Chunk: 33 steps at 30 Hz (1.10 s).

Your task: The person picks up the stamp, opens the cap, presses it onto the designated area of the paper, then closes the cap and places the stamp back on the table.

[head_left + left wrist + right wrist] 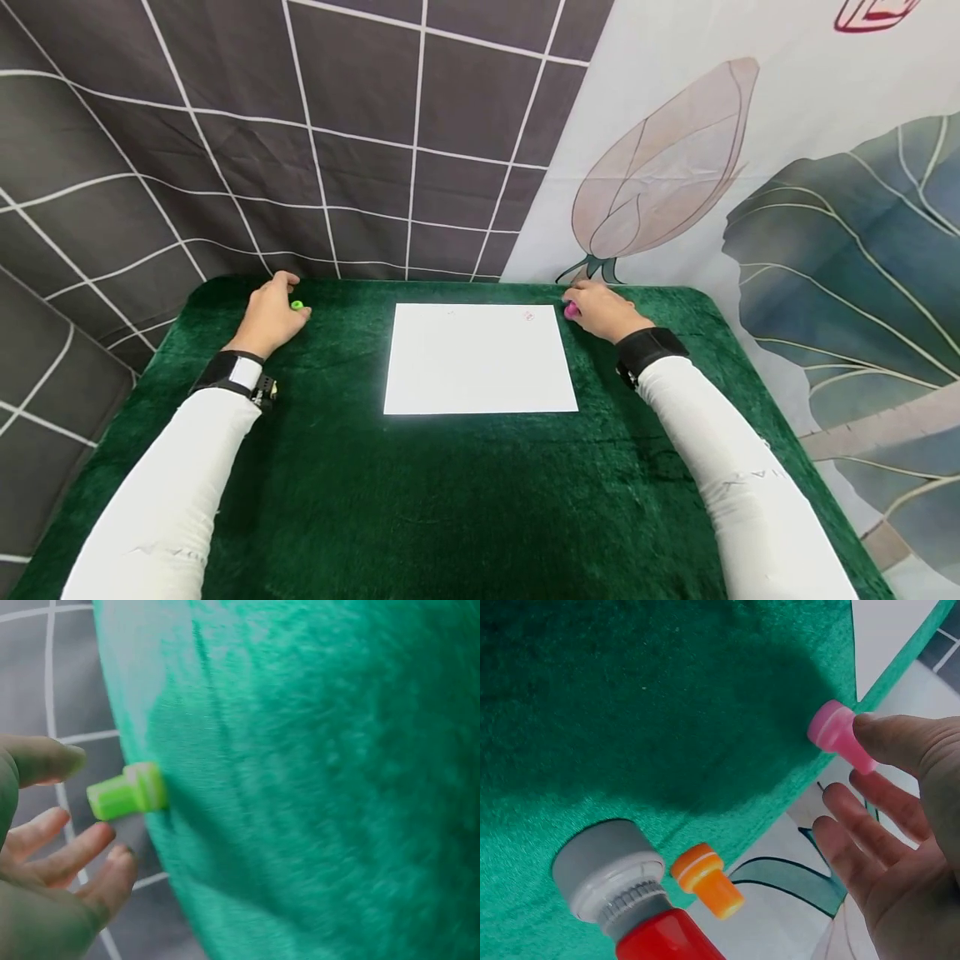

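My left hand (pixel 266 318) is at the far left of the green cloth, around a small green stamp (pixel 127 793). In the left wrist view its thumb and fingers are spread, with gaps between them and the stamp's handle. The stamp stands base-down near the cloth's edge. My right hand (pixel 603 312) is beside the paper's far right corner. It pinches a pink stamp (pixel 844 736), thumb on one side of the handle and forefinger at the other. A white sheet of paper (pixel 480 367) lies between the hands, with small reddish marks (pixel 528 316) along its far edge.
Near the right hand, in the right wrist view, stand an orange stamp (pixel 709 880) and a larger red-handled thing with a grey round base (pixel 641 892). The green cloth (pixel 465 492) covers the table. Behind its far edge hangs a printed curtain (pixel 360 175).
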Available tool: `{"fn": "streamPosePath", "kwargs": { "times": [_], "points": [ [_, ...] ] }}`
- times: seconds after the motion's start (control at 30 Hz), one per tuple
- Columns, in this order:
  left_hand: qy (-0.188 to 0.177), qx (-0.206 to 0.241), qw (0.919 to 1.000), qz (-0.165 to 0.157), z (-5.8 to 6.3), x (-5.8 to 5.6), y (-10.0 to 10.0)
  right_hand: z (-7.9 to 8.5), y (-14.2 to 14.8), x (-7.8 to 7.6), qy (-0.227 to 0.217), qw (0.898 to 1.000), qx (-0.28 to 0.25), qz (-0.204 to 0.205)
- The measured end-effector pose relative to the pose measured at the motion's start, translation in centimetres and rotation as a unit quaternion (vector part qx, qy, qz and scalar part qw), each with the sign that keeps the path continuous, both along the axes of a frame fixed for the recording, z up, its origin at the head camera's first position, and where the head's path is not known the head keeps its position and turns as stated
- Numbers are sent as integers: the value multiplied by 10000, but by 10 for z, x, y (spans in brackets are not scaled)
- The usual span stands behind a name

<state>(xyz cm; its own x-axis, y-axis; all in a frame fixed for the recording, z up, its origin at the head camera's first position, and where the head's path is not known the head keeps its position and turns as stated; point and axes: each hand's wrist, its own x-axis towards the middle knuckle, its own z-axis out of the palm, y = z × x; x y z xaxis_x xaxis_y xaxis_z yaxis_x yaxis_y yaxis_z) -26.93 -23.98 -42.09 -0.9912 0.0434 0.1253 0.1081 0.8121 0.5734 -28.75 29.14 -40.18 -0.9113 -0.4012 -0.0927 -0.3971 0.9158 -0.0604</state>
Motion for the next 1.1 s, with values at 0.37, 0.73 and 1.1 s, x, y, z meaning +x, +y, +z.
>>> {"fn": "streamPosePath", "kwargs": {
  "times": [0.37,0.73,1.1],
  "points": [
    [1064,-335,9925,-502,25,18,30,-4,-3,3,91,9999,-50,91],
    [1104,-171,9896,-910,16,42,80,-16,-4,0,420,9988,-250,23],
    [1060,112,9893,-994,12,67,117,-17,-6,6,658,9968,-448,-89]
  ]
}}
